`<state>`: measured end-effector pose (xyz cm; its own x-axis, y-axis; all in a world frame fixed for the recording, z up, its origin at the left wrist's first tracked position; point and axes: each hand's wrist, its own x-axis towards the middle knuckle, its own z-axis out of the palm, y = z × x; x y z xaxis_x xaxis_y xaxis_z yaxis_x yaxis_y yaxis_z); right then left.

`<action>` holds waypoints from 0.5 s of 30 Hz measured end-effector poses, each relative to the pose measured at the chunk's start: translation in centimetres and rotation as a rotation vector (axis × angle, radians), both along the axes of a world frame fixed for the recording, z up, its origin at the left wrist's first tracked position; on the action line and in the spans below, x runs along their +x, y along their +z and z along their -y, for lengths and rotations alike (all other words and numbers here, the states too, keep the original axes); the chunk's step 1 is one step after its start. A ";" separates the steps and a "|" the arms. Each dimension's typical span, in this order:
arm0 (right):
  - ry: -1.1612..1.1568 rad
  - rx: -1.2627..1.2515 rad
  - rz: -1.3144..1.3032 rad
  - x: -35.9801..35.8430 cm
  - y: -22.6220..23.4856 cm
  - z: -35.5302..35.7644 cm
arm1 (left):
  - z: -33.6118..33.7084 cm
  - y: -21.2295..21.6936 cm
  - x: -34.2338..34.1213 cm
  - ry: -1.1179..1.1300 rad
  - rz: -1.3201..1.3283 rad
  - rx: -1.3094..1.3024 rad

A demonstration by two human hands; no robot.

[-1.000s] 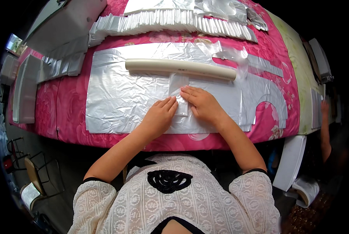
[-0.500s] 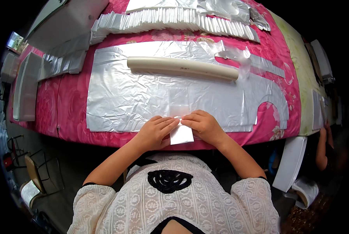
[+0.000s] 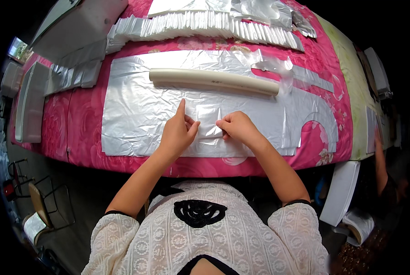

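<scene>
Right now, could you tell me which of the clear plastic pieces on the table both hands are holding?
The small clear plastic piece pinched between left hand and right hand, near the table's front edge.

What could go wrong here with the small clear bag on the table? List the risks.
1. The small clear bag lies on a silvery plastic sheet, pinched between the left hand and right hand; it could slide or crease on the slick sheet.
2. The cream tube lies just beyond the hands and might roll if bumped.

Pink floral tablecloth [image 3: 83,119]; metal chair [image 3: 49,201] on floor, lower left.
</scene>
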<state>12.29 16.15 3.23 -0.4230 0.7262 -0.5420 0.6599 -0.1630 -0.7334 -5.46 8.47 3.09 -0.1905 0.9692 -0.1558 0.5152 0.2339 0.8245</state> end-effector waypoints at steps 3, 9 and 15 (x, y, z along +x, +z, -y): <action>0.022 -0.012 0.014 -0.3 0.2 -0.2 | 0.4 -0.6 0.3 -0.219 -0.390 0.414; 0.035 0.035 0.030 -0.2 -0.1 -0.2 | 0.5 -2.6 2.8 -0.442 -0.607 0.303; 0.026 0.299 0.102 -0.1 -0.3 1.4 | 0.6 -3.8 2.5 -0.456 -0.636 0.316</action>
